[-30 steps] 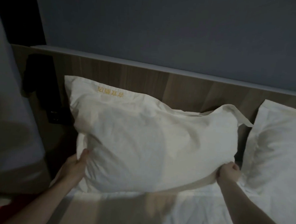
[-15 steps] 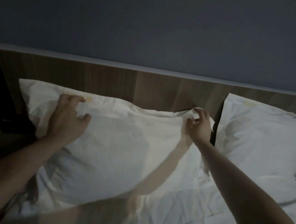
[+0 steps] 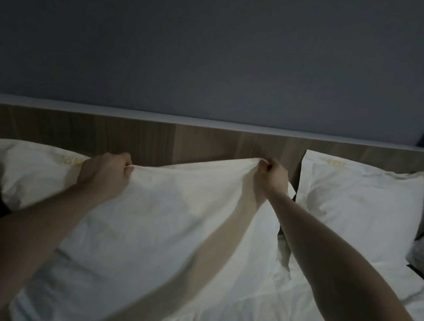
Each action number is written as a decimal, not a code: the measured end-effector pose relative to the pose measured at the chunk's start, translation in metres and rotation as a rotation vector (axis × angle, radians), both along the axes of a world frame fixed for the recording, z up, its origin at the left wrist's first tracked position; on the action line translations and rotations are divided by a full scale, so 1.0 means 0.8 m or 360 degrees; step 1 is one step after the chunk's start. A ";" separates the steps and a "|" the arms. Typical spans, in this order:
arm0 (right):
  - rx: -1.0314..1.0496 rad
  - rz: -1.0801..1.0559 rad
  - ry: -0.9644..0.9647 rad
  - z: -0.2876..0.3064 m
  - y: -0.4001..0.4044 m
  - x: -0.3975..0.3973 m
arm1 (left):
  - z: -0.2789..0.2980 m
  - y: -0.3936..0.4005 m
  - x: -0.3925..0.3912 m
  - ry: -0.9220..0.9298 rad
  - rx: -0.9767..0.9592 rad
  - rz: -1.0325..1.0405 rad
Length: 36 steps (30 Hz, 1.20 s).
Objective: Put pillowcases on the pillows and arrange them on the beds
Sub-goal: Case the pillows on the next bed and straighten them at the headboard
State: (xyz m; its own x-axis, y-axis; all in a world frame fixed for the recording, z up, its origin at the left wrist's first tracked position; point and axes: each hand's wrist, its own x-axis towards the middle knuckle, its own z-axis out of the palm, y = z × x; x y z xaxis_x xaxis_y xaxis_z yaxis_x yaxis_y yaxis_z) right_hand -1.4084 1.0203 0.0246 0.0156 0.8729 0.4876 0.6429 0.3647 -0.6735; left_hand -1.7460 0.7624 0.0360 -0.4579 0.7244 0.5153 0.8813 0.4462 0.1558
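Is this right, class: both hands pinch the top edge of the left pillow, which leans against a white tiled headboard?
Not quite. The head view shows the headboard is wood-grain brown, not white tile. The rest holds: the left hand and right hand pinch the top edge of the left pillow leaning against it.

Both forearms are seen bare, with no sleeves. Nothing is worn on the hands or wrists.
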 end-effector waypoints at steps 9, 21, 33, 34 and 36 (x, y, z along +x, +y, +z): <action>-0.0129 0.0032 0.0112 -0.013 0.007 -0.022 | 0.003 0.011 0.000 -0.0040 0.0011 0.0179; -0.0234 -0.0170 0.0350 -0.035 0.032 0.040 | -0.010 0.007 0.026 0.0080 0.0112 -0.0117; -0.0193 -0.0135 0.0352 -0.012 0.044 0.009 | 0.014 0.025 0.015 -0.0129 0.0040 0.0087; -0.0163 -0.0108 0.0319 -0.013 0.042 0.006 | 0.012 0.026 0.012 -0.0113 0.0047 0.0084; -0.0083 -0.0035 0.0203 -0.018 0.039 0.001 | 0.005 0.024 0.007 -0.0072 0.0073 0.0081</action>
State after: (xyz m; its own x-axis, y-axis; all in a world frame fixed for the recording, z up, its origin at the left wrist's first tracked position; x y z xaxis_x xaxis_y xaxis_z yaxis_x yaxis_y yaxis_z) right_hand -1.4075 1.0516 0.0106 0.0940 0.8959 0.4342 0.5582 0.3137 -0.7681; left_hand -1.7402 0.7818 0.0399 -0.5170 0.6760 0.5251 0.8493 0.4817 0.2162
